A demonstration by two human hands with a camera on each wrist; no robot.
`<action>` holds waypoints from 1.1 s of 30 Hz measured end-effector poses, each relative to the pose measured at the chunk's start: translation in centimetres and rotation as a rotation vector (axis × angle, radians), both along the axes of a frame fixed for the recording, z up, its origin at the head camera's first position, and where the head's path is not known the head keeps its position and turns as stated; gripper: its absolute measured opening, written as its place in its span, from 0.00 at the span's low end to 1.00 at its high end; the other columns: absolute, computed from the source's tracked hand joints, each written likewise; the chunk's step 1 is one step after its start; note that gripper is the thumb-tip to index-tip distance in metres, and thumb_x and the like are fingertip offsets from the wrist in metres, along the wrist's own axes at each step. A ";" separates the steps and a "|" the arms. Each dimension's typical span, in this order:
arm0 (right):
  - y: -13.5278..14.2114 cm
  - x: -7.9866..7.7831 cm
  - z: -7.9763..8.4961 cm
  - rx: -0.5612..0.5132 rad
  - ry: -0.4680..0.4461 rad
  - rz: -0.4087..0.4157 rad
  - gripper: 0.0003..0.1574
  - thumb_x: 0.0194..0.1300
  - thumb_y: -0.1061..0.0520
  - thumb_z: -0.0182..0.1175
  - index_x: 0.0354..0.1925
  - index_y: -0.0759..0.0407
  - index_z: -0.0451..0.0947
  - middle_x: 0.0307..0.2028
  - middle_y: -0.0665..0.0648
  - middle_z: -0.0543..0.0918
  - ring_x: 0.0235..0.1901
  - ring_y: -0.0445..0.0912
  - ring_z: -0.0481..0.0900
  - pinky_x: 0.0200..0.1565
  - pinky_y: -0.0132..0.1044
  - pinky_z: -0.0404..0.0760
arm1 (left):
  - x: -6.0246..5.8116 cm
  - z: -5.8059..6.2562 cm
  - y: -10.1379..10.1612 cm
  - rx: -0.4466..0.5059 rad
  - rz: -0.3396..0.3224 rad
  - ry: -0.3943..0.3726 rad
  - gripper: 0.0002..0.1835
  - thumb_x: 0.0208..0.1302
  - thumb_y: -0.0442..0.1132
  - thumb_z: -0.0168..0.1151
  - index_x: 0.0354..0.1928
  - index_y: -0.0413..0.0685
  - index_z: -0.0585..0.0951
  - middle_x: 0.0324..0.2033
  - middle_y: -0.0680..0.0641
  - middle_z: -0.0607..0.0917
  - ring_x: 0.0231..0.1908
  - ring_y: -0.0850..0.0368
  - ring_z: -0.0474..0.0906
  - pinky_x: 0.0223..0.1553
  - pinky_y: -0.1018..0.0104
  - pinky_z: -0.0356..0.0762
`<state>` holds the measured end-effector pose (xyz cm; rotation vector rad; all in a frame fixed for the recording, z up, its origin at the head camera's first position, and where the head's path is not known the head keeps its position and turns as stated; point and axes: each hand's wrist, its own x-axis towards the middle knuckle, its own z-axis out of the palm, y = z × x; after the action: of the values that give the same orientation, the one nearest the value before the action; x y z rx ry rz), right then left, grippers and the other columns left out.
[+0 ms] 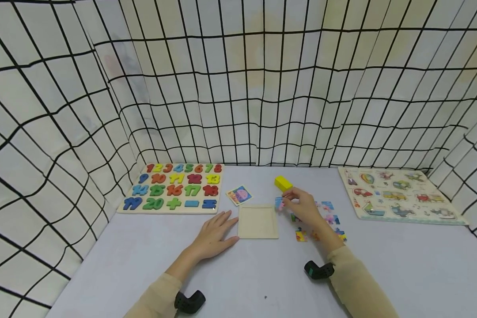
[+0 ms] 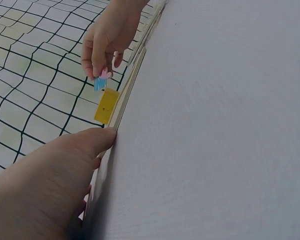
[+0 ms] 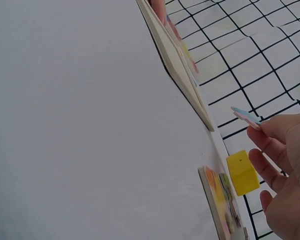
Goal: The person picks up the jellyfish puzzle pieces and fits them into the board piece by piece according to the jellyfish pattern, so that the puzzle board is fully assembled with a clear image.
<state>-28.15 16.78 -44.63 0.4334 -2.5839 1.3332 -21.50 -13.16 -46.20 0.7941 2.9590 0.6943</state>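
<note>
The right hand (image 1: 304,208) pinches a blue-and-pink puzzle piece (image 3: 245,116) above the surface (image 1: 238,274), near the right side of the wooden tray (image 1: 258,223). The left hand (image 1: 214,236), fingers extended, seemingly touches the tray's left edge.

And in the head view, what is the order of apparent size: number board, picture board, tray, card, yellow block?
1. Number board, picture board: too alike to rank
2. Tray
3. Card
4. Yellow block

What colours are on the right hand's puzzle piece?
The puzzle piece is blue and pink, clearest in the left wrist view.
</note>
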 end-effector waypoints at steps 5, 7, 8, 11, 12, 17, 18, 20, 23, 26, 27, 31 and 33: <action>-0.8 0.0 0.0 -0.004 -0.043 0.026 0.06 0.61 0.56 0.60 0.38 0.54 0.77 0.28 0.47 0.81 0.41 0.48 0.75 0.47 0.48 0.67 | 0.0 0.1 0.0 0.004 -0.001 0.003 0.31 0.62 0.55 0.53 0.65 0.52 0.66 0.68 0.45 0.57 0.68 0.46 0.46 0.62 0.44 0.47; -1.1 0.1 -0.1 -0.015 -0.061 0.040 0.06 0.60 0.55 0.61 0.37 0.54 0.77 0.27 0.46 0.82 0.41 0.48 0.75 0.46 0.46 0.66 | 0.1 0.1 0.0 0.008 -0.002 0.003 0.31 0.62 0.55 0.54 0.65 0.52 0.66 0.68 0.45 0.58 0.68 0.46 0.46 0.62 0.43 0.47; -1.3 0.1 -0.2 -0.019 -0.066 0.046 0.06 0.60 0.55 0.61 0.37 0.53 0.77 0.27 0.46 0.82 0.41 0.47 0.75 0.47 0.46 0.66 | 0.1 0.1 0.0 0.010 -0.002 0.003 0.31 0.62 0.55 0.54 0.65 0.52 0.66 0.68 0.45 0.58 0.68 0.45 0.46 0.62 0.43 0.47; -1.8 0.1 -0.2 -0.022 -0.073 0.077 0.06 0.59 0.55 0.62 0.37 0.54 0.78 0.27 0.45 0.83 0.40 0.46 0.76 0.47 0.46 0.67 | 0.3 0.2 0.0 0.010 -0.001 0.003 0.31 0.62 0.55 0.54 0.65 0.52 0.66 0.68 0.44 0.58 0.67 0.45 0.46 0.62 0.43 0.47; -2.0 0.1 -0.1 -0.021 -0.072 0.085 0.06 0.59 0.56 0.62 0.36 0.54 0.78 0.27 0.45 0.83 0.40 0.46 0.77 0.47 0.45 0.67 | 0.3 0.2 0.0 0.009 0.001 0.003 0.31 0.62 0.55 0.54 0.65 0.52 0.66 0.68 0.44 0.58 0.67 0.45 0.46 0.62 0.43 0.47; -3.2 0.2 0.1 -0.018 -0.089 0.109 0.06 0.59 0.58 0.62 0.36 0.56 0.78 0.28 0.47 0.83 0.35 0.44 0.78 0.41 0.41 0.71 | 0.3 0.3 0.0 0.010 0.001 0.003 0.31 0.62 0.55 0.54 0.65 0.51 0.66 0.67 0.44 0.58 0.68 0.45 0.46 0.62 0.43 0.47; -3.5 0.1 0.1 -0.014 -0.095 0.110 0.05 0.59 0.58 0.62 0.36 0.56 0.78 0.28 0.47 0.83 0.35 0.43 0.78 0.40 0.40 0.71 | 0.2 0.2 0.0 0.011 0.000 0.002 0.31 0.62 0.55 0.54 0.65 0.51 0.66 0.68 0.44 0.58 0.68 0.45 0.46 0.62 0.43 0.47; -3.9 0.0 0.0 0.000 -0.097 0.112 0.05 0.58 0.57 0.62 0.36 0.55 0.78 0.28 0.47 0.83 0.34 0.42 0.78 0.38 0.38 0.72 | 0.2 0.2 0.0 0.010 -0.001 -0.004 0.31 0.62 0.55 0.54 0.65 0.51 0.66 0.68 0.44 0.57 0.68 0.45 0.46 0.62 0.43 0.47; -4.5 -0.2 -0.2 0.011 -0.096 0.114 0.05 0.58 0.58 0.63 0.35 0.55 0.78 0.28 0.47 0.83 0.34 0.42 0.78 0.37 0.36 0.72 | 0.1 0.1 0.1 0.000 0.002 -0.012 0.31 0.63 0.55 0.53 0.65 0.52 0.66 0.68 0.45 0.57 0.68 0.46 0.45 0.62 0.44 0.47; -5.2 -0.3 -0.3 0.015 -0.094 0.115 0.04 0.58 0.58 0.63 0.34 0.55 0.78 0.27 0.47 0.82 0.33 0.43 0.77 0.37 0.36 0.72 | 0.0 0.0 0.0 -0.007 0.004 -0.011 0.31 0.63 0.56 0.53 0.65 0.52 0.66 0.68 0.45 0.57 0.68 0.46 0.45 0.62 0.44 0.47; -5.4 -0.3 -0.4 0.020 -0.092 0.116 0.04 0.58 0.59 0.63 0.34 0.55 0.78 0.27 0.47 0.82 0.33 0.43 0.77 0.36 0.36 0.72 | 0.0 0.0 0.0 -0.009 0.004 -0.010 0.31 0.63 0.56 0.53 0.65 0.53 0.65 0.68 0.45 0.57 0.68 0.46 0.45 0.62 0.44 0.47; -6.2 -0.5 -0.6 0.031 -0.111 0.126 0.03 0.58 0.57 0.63 0.33 0.54 0.79 0.27 0.46 0.81 0.32 0.42 0.76 0.36 0.34 0.73 | 0.0 0.0 -0.1 -0.011 -0.001 -0.008 0.31 0.63 0.56 0.52 0.66 0.53 0.65 0.68 0.45 0.57 0.68 0.46 0.45 0.62 0.44 0.47; -6.6 -0.5 -0.6 0.026 -0.123 0.131 0.03 0.59 0.57 0.63 0.33 0.54 0.79 0.27 0.46 0.81 0.32 0.41 0.77 0.36 0.34 0.74 | 0.0 0.1 -0.1 -0.005 -0.004 -0.011 0.31 0.63 0.56 0.52 0.66 0.53 0.65 0.68 0.45 0.57 0.68 0.46 0.45 0.62 0.44 0.47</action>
<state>-28.63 10.13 -45.26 0.5508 -2.7168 1.4116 -21.49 -13.23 -46.12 0.7937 2.9475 0.6890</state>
